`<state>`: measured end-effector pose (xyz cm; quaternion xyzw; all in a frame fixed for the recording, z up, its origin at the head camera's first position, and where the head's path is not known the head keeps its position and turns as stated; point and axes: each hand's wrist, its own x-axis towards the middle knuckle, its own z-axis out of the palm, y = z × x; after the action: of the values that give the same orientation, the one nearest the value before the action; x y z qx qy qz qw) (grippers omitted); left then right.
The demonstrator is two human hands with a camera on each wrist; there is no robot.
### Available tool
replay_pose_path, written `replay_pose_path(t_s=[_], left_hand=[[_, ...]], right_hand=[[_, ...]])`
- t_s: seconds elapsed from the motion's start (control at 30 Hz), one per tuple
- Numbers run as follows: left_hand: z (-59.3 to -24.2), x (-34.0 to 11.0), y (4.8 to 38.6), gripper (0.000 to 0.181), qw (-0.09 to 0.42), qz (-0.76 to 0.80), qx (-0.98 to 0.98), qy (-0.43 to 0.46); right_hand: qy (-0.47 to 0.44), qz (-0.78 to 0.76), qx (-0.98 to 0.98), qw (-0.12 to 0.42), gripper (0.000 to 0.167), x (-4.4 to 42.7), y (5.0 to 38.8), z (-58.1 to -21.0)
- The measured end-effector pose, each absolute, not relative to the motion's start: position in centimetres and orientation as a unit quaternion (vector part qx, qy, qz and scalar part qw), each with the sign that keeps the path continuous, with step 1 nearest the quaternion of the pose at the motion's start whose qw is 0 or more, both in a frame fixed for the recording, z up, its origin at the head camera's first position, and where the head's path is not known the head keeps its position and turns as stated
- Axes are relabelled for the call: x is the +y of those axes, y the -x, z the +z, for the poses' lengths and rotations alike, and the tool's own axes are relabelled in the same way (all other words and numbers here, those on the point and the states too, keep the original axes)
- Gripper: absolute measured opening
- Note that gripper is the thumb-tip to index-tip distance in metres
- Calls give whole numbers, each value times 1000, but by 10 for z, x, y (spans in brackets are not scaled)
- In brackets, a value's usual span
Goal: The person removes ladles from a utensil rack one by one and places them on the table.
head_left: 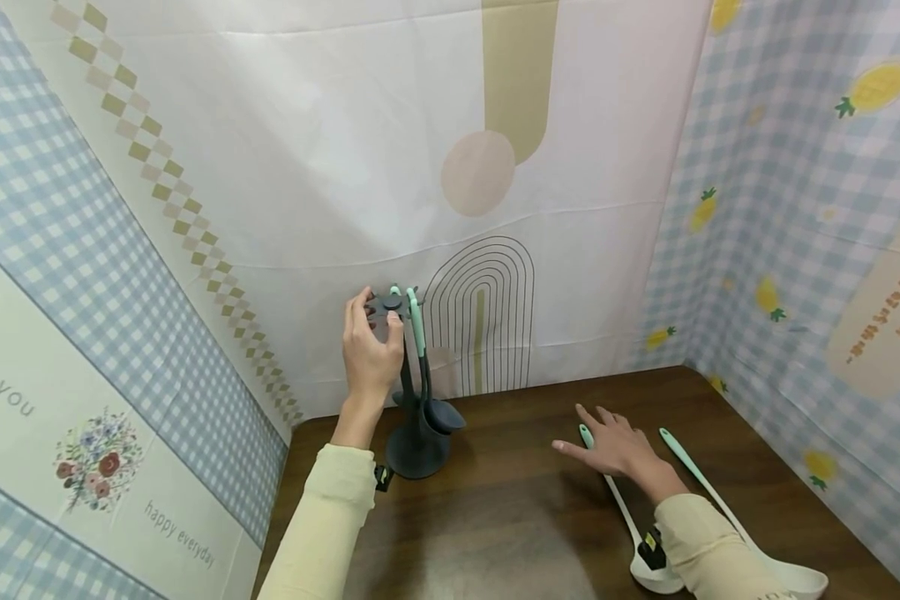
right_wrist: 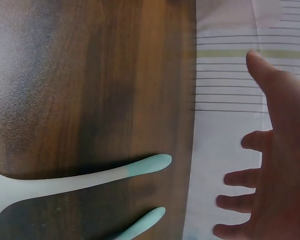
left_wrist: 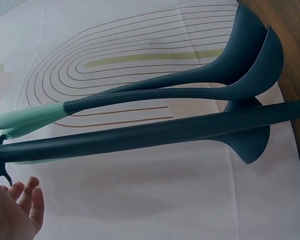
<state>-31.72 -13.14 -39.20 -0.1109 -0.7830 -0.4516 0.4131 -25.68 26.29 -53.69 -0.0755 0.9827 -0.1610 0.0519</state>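
At the near right of the worktop (head_left: pixel 495 533) lie a white ladle (head_left: pixel 798 577) and a second white utensil (head_left: pixel 622 510), both mint-ended, with my right grip (head_left: pixel 618 446) spread above the second one's handle. Farther off to the left, the dark stand (head_left: pixel 418 454) is upright, dark utensils (head_left: pixel 444 415) hanging from it, my left grip (head_left: pixel 371 354) curled round its top; behind is a patterned white cloth (head_left: pixel 330 167).

Brown table (head_left: pixel 495 508) | dark utensil stand (head_left: pixel 418 458), upright | two white mint-handled utensils (head_left: pixel 793 575)
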Motion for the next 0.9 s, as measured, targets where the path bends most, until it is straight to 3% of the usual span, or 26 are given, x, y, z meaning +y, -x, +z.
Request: replay_pose_path(t_s=[0.33, 0.9], left_hand=[[-391, -131, 317, 62, 411, -441, -791, 105], [-382, -126, 311, 59, 416, -443, -788, 92]], right_hand=[[84, -161, 983, -21, 113, 253, 261, -537], [89, -159, 982, -51, 115, 244, 265, -534]])
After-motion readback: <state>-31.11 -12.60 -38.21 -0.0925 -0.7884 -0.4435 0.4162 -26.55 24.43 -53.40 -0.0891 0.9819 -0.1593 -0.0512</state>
